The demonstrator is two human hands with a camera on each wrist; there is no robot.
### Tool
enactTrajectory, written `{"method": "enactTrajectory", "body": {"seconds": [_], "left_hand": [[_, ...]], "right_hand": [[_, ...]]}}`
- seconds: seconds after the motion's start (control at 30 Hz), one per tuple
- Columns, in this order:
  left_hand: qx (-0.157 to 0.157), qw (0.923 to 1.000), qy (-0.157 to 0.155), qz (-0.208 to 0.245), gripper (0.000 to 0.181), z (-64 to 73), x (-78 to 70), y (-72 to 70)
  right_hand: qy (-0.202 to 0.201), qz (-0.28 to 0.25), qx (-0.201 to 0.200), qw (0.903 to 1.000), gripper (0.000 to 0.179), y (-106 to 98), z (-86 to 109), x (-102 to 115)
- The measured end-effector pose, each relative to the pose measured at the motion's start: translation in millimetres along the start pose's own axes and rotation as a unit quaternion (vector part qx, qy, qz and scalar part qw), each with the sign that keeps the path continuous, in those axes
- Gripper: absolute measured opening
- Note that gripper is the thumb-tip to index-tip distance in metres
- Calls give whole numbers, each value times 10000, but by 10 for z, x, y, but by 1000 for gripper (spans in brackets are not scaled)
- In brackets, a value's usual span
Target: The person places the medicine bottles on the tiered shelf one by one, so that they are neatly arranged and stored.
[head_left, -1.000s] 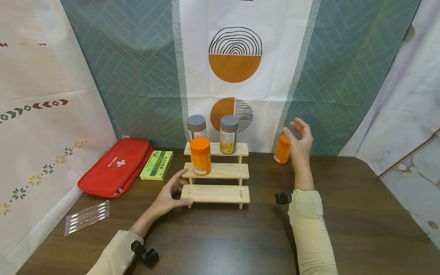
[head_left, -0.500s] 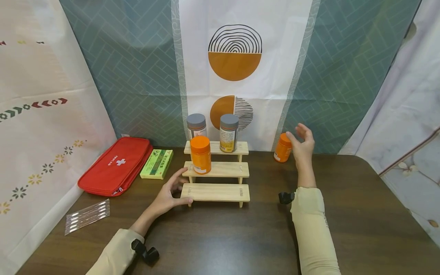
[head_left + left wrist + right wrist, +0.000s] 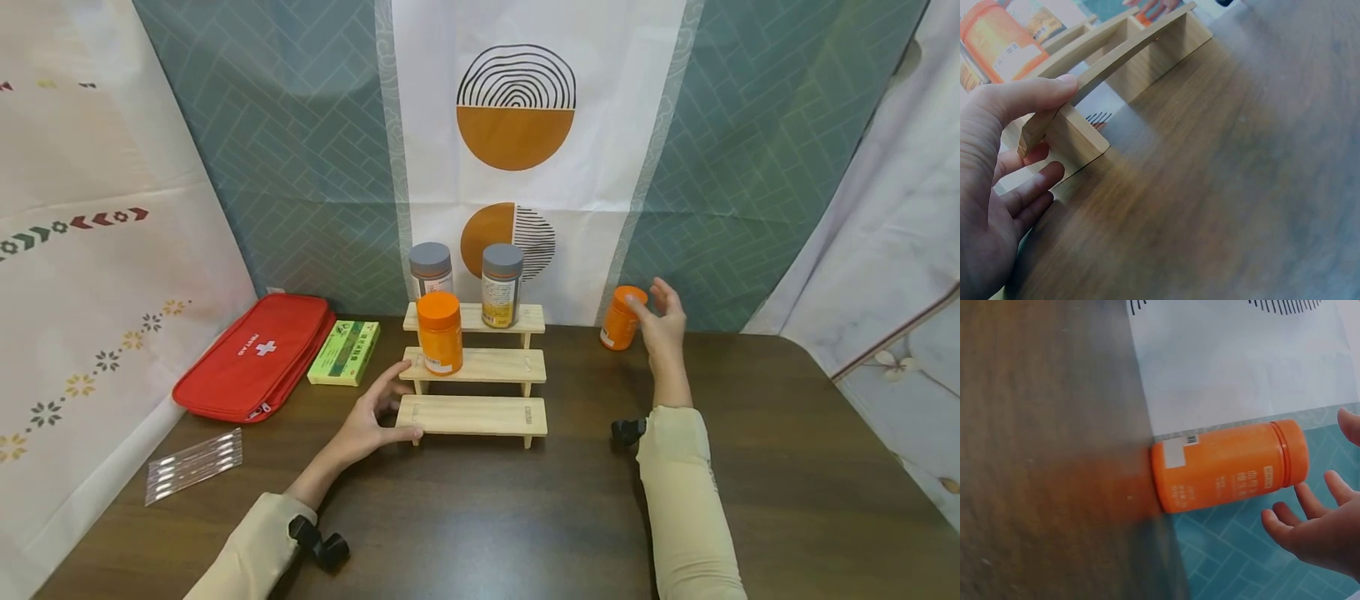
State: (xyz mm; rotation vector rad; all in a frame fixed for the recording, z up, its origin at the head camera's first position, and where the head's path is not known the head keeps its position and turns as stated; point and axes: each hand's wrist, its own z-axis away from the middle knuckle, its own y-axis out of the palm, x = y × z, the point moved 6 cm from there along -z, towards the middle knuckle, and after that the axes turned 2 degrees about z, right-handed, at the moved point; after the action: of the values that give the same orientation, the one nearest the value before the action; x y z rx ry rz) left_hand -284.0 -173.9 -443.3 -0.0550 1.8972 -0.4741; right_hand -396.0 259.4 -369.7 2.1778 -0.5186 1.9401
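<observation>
A three-step wooden display stand [image 3: 472,415] sits mid-table, and my left hand [image 3: 373,421] grips its left end. In the left wrist view the thumb [image 3: 1054,94] lies over the lowest step, with fingers below it. An orange bottle [image 3: 440,333] stands upright on the middle step. Two grey-capped bottles [image 3: 501,286] occupy the top step. To the right, a second orange bottle [image 3: 620,319] stands upright on the table. Beside its cap is my right hand [image 3: 662,333], fingers spread and relaxed. The right wrist view shows the fingers [image 3: 1316,509] next to the cap; contact is unclear.
Left of the stand are a green-yellow box [image 3: 344,353], a red first-aid pouch [image 3: 255,358] and a clear packet of cotton swabs [image 3: 195,465]. A hanging cloth [image 3: 337,167] backs the dark wooden table [image 3: 480,525].
My right hand has come down and slightly to the right, closer around the orange bottle's cap. The left hand has kept its place on the stand. The head view has tilted a little.
</observation>
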Motion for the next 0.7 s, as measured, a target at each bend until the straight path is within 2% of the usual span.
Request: {"method": "enactTrajectory", "body": {"seconds": [0.2,0.37,0.7], "left_hand": [[-31,10000,-12,18,94,11,-20,-10],[11,10000,3,45,94,14,-12,3],[4,9999,51,98,94,-12,-29,-8]], "right_hand": [[126,10,203,9997,69,78,-32,-101],[65,-53,159,9998,69,83,-66,-177],[-120,200,443,9987,63,148,-101,-223]]}}
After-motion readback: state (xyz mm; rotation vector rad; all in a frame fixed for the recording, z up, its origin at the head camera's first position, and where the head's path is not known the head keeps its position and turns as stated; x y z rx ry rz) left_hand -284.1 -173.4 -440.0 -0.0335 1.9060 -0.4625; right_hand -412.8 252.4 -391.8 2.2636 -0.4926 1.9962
